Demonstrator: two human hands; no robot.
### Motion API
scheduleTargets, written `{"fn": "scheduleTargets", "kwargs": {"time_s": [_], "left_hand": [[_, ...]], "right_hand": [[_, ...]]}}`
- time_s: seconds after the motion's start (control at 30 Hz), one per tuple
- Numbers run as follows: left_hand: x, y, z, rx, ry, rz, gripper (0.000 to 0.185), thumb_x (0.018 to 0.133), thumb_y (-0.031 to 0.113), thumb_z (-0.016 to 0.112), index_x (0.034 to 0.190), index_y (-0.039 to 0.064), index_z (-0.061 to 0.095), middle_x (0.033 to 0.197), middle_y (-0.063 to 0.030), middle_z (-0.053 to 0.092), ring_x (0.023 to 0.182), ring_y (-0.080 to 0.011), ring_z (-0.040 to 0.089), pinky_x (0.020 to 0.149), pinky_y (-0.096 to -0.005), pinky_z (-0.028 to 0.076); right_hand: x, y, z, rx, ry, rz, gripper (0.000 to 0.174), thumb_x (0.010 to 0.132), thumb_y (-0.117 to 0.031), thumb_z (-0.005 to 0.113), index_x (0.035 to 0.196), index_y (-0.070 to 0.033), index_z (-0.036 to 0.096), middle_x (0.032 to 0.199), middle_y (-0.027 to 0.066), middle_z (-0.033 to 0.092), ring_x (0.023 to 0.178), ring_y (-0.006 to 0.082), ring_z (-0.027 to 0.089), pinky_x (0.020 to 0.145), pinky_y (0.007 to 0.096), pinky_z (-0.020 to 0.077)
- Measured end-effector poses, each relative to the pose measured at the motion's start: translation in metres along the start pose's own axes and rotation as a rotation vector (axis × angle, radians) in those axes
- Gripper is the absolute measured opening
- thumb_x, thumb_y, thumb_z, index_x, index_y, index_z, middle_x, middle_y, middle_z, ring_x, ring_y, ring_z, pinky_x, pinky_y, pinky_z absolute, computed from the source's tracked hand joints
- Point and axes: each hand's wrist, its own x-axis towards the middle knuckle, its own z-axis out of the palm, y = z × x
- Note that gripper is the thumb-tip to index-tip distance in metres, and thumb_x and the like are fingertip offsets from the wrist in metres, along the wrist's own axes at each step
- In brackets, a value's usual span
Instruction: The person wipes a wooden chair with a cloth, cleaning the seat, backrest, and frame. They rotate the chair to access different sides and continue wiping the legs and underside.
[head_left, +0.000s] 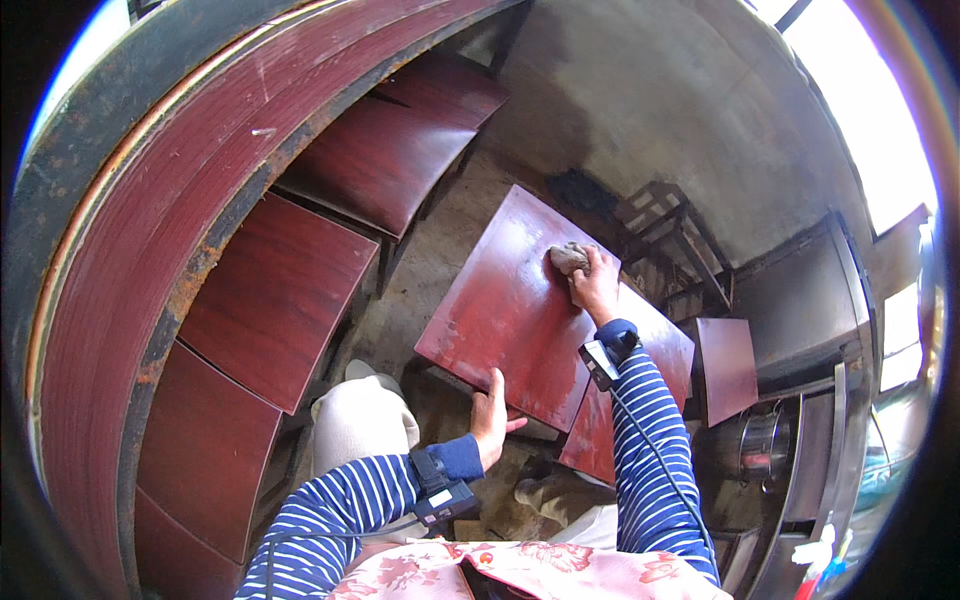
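Before me stands a low table with a reddish-brown, wood-grain top (502, 300); its surface is partly glossy and partly streaked with dull, whitish marks. My right hand (598, 286) presses a crumpled grey cloth (570, 258) onto the top near its far right edge. At the near edge, my left hand (491, 420) rests with the thumb up on the rim and the other fingers below it, partly hidden. A second matching top (654, 315) adjoins on the right, partly covered by my right forearm.
Several matching red-brown tables (277, 300) line the left side, beside a large counter (187, 165) with a rusty metal edge. A small wooden stool (726, 367) and a shiny metal pot (763, 444) stand at right. A dark frame (694, 247) leans near the wall.
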Motion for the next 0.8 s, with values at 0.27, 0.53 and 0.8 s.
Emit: {"fn": "scheduleTargets", "kwargs": {"time_s": [0.27,0.53,0.8], "left_hand": [[0.006,-0.007,0.000,0.010,-0.006,-0.054,0.084,0.100,0.066,0.047,0.142,-0.006,0.035,0.142,-0.0173,0.048,0.113,-0.0249,0.062,0.071,-0.0370,0.065],[0.005,-0.003,0.002,-0.035,-0.004,-0.075,0.072,0.101,0.065,0.048,0.141,0.005,0.038,0.132,-0.0126,0.055,0.107,-0.0242,0.064,0.078,-0.0412,0.063],[0.003,0.004,-0.001,-0.064,-0.055,-0.143,0.087,0.098,0.071,0.048,0.153,0.006,0.031,0.141,-0.0127,0.052,0.109,-0.0296,0.063,0.081,-0.0444,0.062]], "right_hand": [[0.015,-0.131,0.030,0.400,-0.260,-0.561,0.057,0.076,-0.004,0.075,0.131,-0.013,0.062,0.130,0.0195,0.056,0.120,0.0433,0.054,0.105,0.0481,0.0462],[0.066,-0.135,0.052,0.214,-0.068,-0.361,0.053,0.079,-0.010,0.074,0.130,-0.015,0.062,0.122,0.0214,0.059,0.113,0.0426,0.058,0.099,0.0486,0.0493],[0.053,-0.081,0.049,0.199,0.020,-0.030,0.045,0.083,-0.011,0.068,0.128,-0.016,0.064,0.127,0.0201,0.059,0.120,0.0421,0.057,0.105,0.0467,0.0474]]}}
